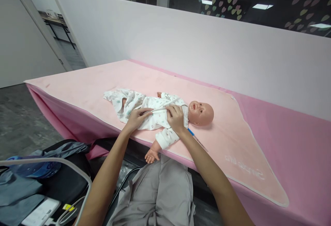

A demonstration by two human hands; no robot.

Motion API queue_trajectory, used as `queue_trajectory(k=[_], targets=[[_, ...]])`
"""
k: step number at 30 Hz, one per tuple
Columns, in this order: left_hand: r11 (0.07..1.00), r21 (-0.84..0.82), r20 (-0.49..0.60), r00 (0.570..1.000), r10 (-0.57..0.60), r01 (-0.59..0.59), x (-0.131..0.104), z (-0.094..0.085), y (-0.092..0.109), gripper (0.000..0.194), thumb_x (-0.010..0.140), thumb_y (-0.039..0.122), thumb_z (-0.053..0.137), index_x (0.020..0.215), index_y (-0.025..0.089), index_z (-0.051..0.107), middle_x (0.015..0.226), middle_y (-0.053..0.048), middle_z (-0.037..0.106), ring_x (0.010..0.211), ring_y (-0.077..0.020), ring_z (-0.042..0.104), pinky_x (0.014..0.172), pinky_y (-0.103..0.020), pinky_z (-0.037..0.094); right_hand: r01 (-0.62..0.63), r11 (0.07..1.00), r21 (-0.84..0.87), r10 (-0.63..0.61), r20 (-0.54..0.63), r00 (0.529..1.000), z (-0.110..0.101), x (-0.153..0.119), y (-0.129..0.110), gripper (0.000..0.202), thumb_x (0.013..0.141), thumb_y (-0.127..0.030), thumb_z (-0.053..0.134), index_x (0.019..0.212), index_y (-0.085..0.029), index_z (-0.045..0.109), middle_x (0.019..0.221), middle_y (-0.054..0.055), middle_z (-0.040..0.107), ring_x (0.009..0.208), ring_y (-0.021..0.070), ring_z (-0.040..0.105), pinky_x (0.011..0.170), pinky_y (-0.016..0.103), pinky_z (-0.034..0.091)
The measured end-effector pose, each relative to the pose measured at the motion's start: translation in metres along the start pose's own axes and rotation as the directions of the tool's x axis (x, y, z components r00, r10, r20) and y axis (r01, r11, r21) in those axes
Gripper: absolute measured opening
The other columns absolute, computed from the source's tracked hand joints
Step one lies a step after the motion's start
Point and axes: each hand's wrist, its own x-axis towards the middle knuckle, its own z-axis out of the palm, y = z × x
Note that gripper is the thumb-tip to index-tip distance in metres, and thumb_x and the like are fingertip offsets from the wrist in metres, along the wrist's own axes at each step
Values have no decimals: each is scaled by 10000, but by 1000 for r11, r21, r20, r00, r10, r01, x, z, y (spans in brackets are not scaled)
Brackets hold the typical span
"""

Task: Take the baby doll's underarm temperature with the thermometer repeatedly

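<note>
A baby doll [201, 113] lies on its back with its head to the right, dressed in a white printed top [157, 120] and matching pants [133, 98]. My left hand [137, 118] is closed on the front of the top near the waist, thumb and fingers pinching the cloth. At the chest, my right hand [176, 117] has its fingers curled onto the same cloth edge, which stretches between both hands. One doll arm [152, 152] hangs past the near table edge, below my right wrist. Just what sits between my fingertips is partly hidden.
A pink mat [232, 143] covers the table, with a pink cloth [292, 133] under it. A blue-capped pen [198, 139] lies beside my right forearm. At lower left, a chair holds a blue bottle [38, 167], cables and a white box [42, 212]. A white wall [193, 43] stands behind.
</note>
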Motion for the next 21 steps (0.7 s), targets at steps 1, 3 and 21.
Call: queue_trajectory(k=[1,3,21], targets=[[1000,-13,-5,1000,-4,4,0,0,0,334,766,443,597,955,194,716,1028,-49,694,982,-244,610,851,-308,464,0,1000,-3,0,4,1000,0,0,0,229,858,-99,425,843,-199,631,844,47,651,835,158,582,790,311,433],[999,-38,-21,1000,-12,12,-1,1,0,308,752,428,617,915,190,726,1033,-56,692,997,-244,610,891,-322,455,-2,1000,-12,2,18,1000,1,-1,1,232,857,-100,426,833,-199,634,841,47,646,831,158,579,795,314,430],[995,-80,-103,994,47,-56,-3,5,4,252,684,397,679,757,157,694,880,-82,701,864,-224,639,812,-333,502,4,998,-63,3,109,994,-2,0,-2,234,820,-80,421,837,-191,627,868,55,641,847,174,573,836,333,417]])
